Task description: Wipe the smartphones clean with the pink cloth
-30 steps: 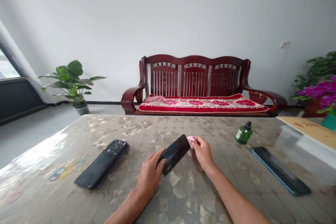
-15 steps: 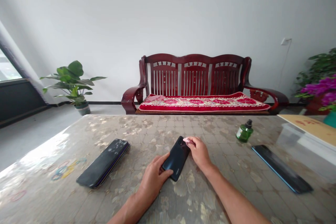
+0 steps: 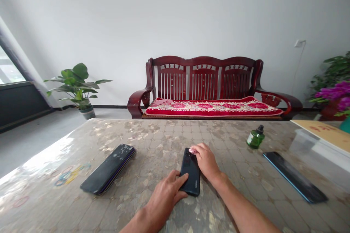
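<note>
Glossy blue-black rectangular phone (image 3: 193,174), lower centre of the frame, has swung from a slant to nearly upright, seemingly presenting its camera end squarely. Pale lettering marks its dark back's nearer end, where the left hand's (image 3: 167,193) grip clasps the left edge; farther up, the right hand's (image 3: 207,161) grip pinches a small crumpled pink cloth (image 3: 192,151).

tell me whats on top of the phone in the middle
Part of the left grip lies over the left edge of the phone; at its far right corner is a pink cloth in the right grip. The surface beneath them is hidden.
</note>
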`<state>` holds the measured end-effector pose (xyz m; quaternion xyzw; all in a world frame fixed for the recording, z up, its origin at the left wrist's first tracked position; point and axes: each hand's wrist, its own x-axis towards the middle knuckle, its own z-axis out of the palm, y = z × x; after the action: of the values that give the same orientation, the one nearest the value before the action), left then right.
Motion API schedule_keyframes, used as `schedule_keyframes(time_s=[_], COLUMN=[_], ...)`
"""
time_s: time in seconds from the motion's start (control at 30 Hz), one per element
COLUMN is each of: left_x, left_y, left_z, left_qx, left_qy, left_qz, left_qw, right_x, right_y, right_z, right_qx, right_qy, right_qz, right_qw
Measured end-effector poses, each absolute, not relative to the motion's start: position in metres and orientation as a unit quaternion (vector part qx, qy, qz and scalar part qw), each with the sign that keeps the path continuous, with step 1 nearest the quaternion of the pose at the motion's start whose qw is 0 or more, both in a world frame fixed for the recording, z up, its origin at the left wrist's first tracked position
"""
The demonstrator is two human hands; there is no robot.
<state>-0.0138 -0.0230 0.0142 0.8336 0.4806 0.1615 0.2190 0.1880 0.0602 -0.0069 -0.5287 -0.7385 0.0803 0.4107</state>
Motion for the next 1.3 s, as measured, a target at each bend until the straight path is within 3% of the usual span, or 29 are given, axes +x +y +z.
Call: schedule_keyframes(time_s=[0.5, 0.83, 1.3], left_x=[-0.01, -0.011, -0.01], left_y=[-0.023, -0.019, -0.017], left_z=[0.024, 0.016, 0.014], left_qx=[0.877, 0.897, 0.904], left_qy=[0.452, 0.405, 0.386], left_qz=[0.122, 0.164, 0.172], left_qw=[0.107, 0.075, 0.057], right_x=[0.184, 0.186, 0.188], right_y=[0.062, 0.036, 0.046], right_z=[-0.009, 0.002, 0.002], right_qx=[-0.506, -0.482, -0.513], right_qy=[-0.758, -0.813, -0.805], right_qz=[0.117, -0.019, -0.052], right_qw=[0.395, 0.327, 0.293])
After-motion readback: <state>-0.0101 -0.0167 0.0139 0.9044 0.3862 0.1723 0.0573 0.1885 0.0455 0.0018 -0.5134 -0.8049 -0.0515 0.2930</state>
